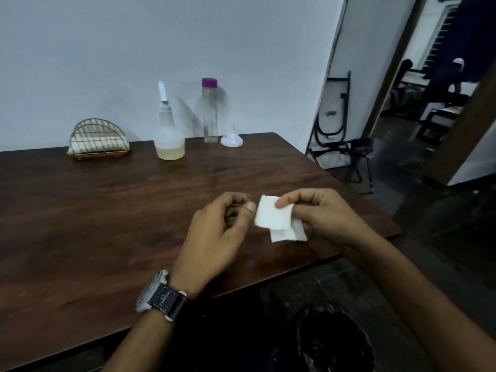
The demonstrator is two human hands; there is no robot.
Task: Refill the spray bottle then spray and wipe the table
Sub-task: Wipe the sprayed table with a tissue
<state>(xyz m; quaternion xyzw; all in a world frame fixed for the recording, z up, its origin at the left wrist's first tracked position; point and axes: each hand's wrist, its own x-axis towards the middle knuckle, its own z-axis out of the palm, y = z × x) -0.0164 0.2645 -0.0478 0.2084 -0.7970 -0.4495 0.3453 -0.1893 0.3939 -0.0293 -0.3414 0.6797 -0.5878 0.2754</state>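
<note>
Over the table's (pixel 107 210) near right corner, at about 4 o'clock on the dark wood top, both hands meet around a white napkin (pixel 273 216). The right hand (pixel 324 213) pinches it: the thumb lies across the upper right corner and the fingers are curled behind. The napkin is folded, held off the wood, and a second layer hangs out below at its 5 o'clock corner. The left hand (pixel 214 232) sits just beside it at 9 o'clock, fingers curled in toward the palm and gripping nothing. Its thumb tip points at the napkin's left edge, and whether it touches cannot be told. A watch (pixel 161 294) on a dark strap circles the left wrist.

Along the far edge by the wall, well apart from the hands, stand the other things. At 11 o'clock from the napkin is the spray bottle (pixel 169 135), upright, with pale yellow liquid in its lower part. Just right of it, toward 12 o'clock, is a clear bottle (pixel 210 114) with a purple cap. A white funnel (pixel 231 139) rests mouth down just beside that bottle's base. At 10 o'clock a gold wire holder (pixel 99 139) keeps a stack of white napkins.

Below the table's front edge, at 5 o'clock from the hands, a dark bin (pixel 335 342) shows on the floor.
</note>
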